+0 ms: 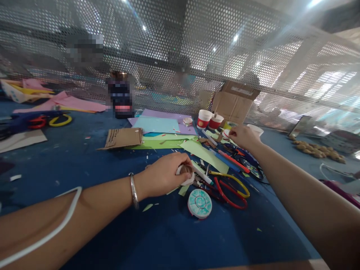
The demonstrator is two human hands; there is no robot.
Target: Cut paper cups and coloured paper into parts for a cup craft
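Note:
My left hand (164, 176) is closed round a small white ring-shaped roll (189, 177) that looks like tape, low over the blue table. Just in front of it lies a round white disc (199, 203) with a teal pattern and red bits at its edge. Farther off to the right, my right hand (245, 137) pinches a small white and red piece (225, 134), like part of a paper cup. Scissors with red and yellow handles (230, 189) and several markers (233, 161) lie between my hands.
Two red and white paper cups (204, 119) stand near a cardboard piece (233, 101) by the mesh screen. Coloured paper sheets (157, 124), corrugated cardboard (124, 137) and a phone (123, 97) lie across the middle. More scissors (60, 120) rest at left.

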